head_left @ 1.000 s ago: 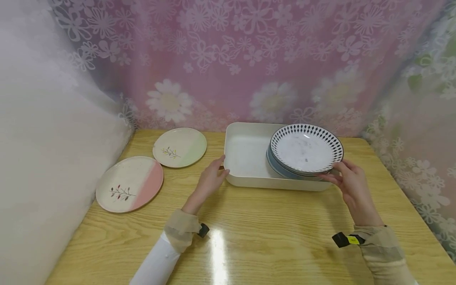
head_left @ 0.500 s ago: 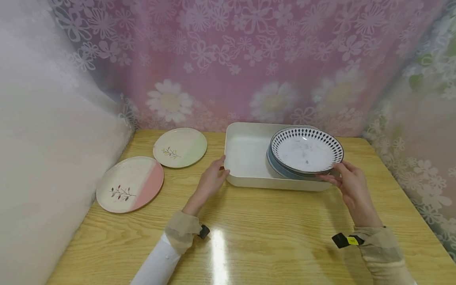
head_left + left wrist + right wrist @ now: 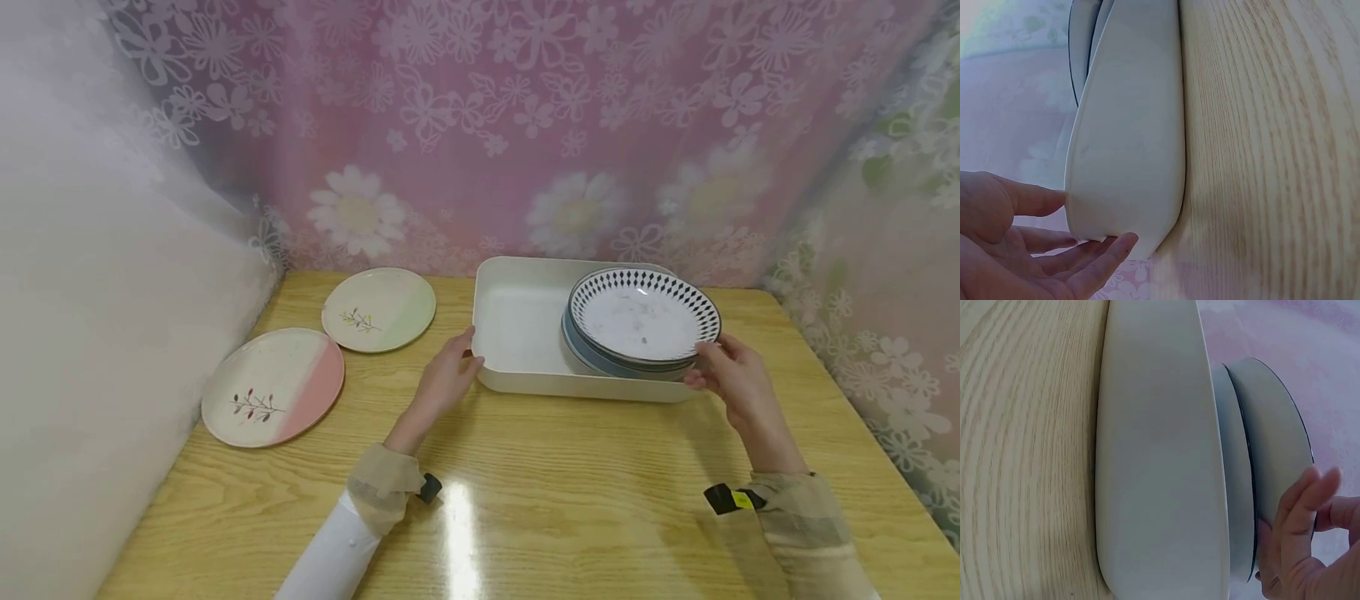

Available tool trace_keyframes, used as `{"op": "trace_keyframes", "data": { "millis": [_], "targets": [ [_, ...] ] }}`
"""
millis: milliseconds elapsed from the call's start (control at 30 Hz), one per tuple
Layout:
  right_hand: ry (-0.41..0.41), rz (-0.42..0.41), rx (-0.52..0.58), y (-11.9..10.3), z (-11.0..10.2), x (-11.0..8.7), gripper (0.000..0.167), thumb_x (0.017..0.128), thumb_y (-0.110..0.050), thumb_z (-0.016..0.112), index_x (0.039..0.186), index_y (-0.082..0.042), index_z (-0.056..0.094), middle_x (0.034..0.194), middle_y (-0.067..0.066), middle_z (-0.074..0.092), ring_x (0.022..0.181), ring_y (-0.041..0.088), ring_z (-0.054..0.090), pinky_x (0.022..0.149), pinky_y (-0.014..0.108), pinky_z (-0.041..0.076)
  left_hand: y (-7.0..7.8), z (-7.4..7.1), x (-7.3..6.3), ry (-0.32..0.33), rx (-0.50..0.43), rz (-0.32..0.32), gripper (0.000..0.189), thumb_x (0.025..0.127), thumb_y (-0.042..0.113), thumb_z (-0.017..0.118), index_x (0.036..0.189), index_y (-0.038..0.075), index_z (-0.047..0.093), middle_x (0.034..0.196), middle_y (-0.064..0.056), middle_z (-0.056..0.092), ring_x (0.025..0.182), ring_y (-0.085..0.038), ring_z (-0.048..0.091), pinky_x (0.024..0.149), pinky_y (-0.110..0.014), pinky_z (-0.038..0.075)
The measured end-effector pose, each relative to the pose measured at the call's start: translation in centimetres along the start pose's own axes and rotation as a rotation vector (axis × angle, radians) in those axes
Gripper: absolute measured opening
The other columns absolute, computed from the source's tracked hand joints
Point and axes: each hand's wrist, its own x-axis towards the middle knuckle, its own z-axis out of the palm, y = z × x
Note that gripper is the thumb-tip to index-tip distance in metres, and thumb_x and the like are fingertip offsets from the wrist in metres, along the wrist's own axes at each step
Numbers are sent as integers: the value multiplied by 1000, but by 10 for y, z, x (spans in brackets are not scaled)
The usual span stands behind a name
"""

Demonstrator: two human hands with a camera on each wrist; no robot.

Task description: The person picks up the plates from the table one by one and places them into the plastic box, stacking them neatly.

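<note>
Desk (image 3: 585, 475) ahead: patterned plate (image 3: 641, 325) has settled, seemingly placed; my right grip (image 3: 738, 381) pinches it, left grip (image 3: 446, 375) the tray (image 3: 517, 321).

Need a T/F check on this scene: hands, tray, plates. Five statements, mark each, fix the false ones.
1. The left hand grips the left end of the white tray. True.
2. The right hand is at the rim of the diamond-patterned plate. True.
3. The diamond-patterned plate is the lowest dish in the white tray. False: it is on top, with a blue-grey dish below it.
4. The pink-and-cream plate lies nearer the person than the green-and-cream plate. True.
5. Both of those plates are inside the white tray. False: they lie on the table, to the left of it.
</note>
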Motion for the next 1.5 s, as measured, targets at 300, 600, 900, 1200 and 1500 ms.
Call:
{"op": "trace_keyframes", "data": {
  "millis": [300,600,900,1200,1500],
  "targets": [
    [41,-4,-194,9,-9,9,37,104,-12,44,135,9,38,65,-9,41,47,4,35,42,22,24,2,0,0,-7,-7,-11,58,104,14,57,154,-4,34,151,-23,46,129,-35,57,109,-51,44],
    [1,16,-222,12,-14,13,75,106,-18,51,160,2,2,63,-13,37,46,4,29,47,31,17,3,-1,-1,0,-5,-13,57,105,14,56,155,-4,34,151,-23,46,130,-35,56,110,-50,43],
    [13,6,-274,15,-17,12,79,105,-24,57,161,0,6,60,-12,36,47,6,32,48,33,23,2,-1,-1,-9,-17,-22,58,105,15,56,156,-2,33,153,-21,44,131,-34,55,111,-50,43],
    [32,-1,-279,22,-18,7,80,104,-27,59,161,1,10,66,-13,52,49,7,38,46,26,34,-3,-5,0,-34,4,-56,57,105,20,56,156,3,36,155,-17,44,133,-32,54,112,-49,43],
    [44,-25,-228,26,-18,6,82,102,-29,62,161,1,12,75,-14,64,50,7,44,45,22,42,-8,-35,-5,63,-33,-31,40,105,17,55,142,3,56,144,-15,57,130,-31,57,102,-47,52]
  ]
}}
